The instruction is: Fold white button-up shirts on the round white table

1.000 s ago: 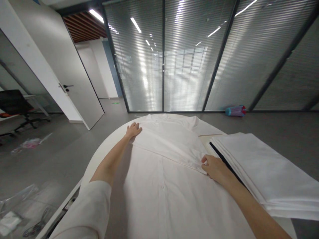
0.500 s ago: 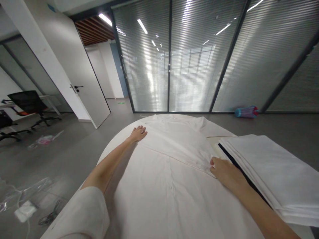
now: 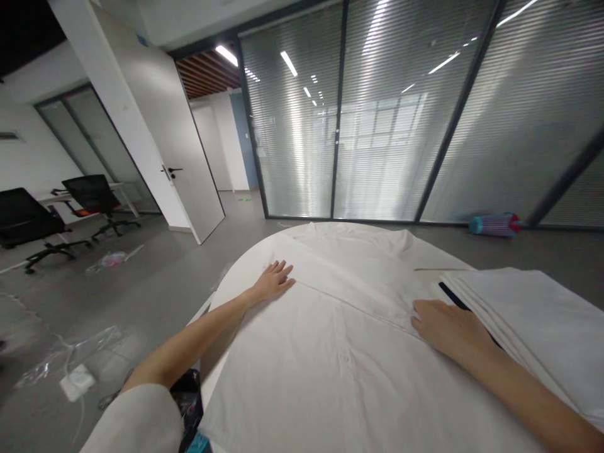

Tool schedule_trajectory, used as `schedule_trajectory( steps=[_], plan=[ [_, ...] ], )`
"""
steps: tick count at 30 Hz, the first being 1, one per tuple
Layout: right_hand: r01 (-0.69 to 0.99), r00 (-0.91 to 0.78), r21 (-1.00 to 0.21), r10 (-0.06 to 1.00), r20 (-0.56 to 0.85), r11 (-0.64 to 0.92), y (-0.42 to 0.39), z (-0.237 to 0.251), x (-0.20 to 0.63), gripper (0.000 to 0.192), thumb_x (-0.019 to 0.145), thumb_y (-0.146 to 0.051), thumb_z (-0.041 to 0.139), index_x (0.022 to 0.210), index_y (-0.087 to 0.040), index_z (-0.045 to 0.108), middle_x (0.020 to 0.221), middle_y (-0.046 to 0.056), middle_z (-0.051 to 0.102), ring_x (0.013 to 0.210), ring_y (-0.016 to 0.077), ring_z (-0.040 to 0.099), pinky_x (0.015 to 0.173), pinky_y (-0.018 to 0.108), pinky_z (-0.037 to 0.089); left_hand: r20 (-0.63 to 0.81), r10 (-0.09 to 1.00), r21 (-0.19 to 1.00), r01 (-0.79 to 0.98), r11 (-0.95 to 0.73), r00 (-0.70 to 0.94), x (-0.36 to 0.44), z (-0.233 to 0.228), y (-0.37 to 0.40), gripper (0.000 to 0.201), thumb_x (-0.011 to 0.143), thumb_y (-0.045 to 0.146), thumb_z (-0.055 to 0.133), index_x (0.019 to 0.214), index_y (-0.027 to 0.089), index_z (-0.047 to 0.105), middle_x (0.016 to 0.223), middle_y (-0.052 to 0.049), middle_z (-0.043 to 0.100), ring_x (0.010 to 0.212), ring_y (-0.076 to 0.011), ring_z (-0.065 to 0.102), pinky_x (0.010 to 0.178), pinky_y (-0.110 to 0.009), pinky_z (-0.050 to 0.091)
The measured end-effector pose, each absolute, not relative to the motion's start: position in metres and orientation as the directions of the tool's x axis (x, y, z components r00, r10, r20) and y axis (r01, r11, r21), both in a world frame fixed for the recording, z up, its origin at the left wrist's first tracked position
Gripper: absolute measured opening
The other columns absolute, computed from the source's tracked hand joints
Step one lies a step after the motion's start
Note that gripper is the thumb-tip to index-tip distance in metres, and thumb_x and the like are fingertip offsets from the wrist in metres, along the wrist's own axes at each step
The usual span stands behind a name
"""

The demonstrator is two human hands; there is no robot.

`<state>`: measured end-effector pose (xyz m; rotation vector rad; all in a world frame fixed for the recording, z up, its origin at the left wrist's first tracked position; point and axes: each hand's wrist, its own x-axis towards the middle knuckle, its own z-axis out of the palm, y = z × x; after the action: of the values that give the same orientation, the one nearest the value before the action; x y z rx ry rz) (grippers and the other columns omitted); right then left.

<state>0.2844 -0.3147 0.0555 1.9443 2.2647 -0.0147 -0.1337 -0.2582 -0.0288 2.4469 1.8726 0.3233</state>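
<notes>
— Where does the white, button-front cloth shirt [image 3: 302, 377] lie?

— Spread over the round white table [image 3: 248, 269]; with the person facing twelve, it runs from six o'clock up to twelve, an upper layer lying across it, that layer's edge slanting down from eleven towards one.

— And the hands?

— The bare left hand [image 3: 274, 282], at eleven, rests palm down, fingers fanned and gripping nothing, fingertips on the cloth by the edge's upper end; the bare right hand [image 3: 441, 324], at one, has its fingers curled in and seems to pinch the edge's lower end, though the grip itself is partly hidden.

— How would it handle, do you reckon?

— Light and soft, I'd judge; quick to crease, unlikely to break, perhaps a bit slippery layer on layer; best held by both ends of that edge, pinched at one and pressed flat at eleven.

— What's at two?

— A stack of folded white cloth [image 3: 542, 327]; a narrow black strip [image 3: 455, 296] shows along its near side.
</notes>
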Motion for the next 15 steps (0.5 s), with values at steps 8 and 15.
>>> schedule_trajectory(
  steps=[8, 15],
  plan=[
    [0.973, -0.164, 0.161, 0.986, -0.037, 0.168, -0.277, 0.128, 0.273, 0.024, 0.095, -0.032, 0.050, 0.095, -0.017, 0.068, 0.105, 0.019, 0.069, 0.092, 0.0320, 0.066, 0.070, 0.037, 0.039, 0.179, 0.947, 0.153, 0.944, -0.293, 0.266, -0.146, -0.028, -0.263, 0.063, 0.100, 0.055, 0.038, 0.151, 0.019, 0.043, 0.159, -0.014, 0.034, 0.149, -0.0340, 0.027, 0.120, -0.051, 0.026],
    [0.985, -0.168, 0.033, 0.983, -0.077, 0.171, -0.233, 0.085, 0.276, 0.017, 0.090, -0.029, 0.059, 0.087, -0.017, 0.070, 0.101, 0.021, 0.069, 0.085, 0.0318, 0.066, 0.068, 0.038, 0.036, 0.200, 0.941, 0.156, 0.939, -0.307, 0.274, -0.164, -0.029, -0.266, 0.060, 0.100, 0.054, 0.039, 0.149, 0.021, 0.045, 0.158, -0.012, 0.036, 0.148, -0.0317, 0.029, 0.120, -0.049, 0.028]
  ],
)
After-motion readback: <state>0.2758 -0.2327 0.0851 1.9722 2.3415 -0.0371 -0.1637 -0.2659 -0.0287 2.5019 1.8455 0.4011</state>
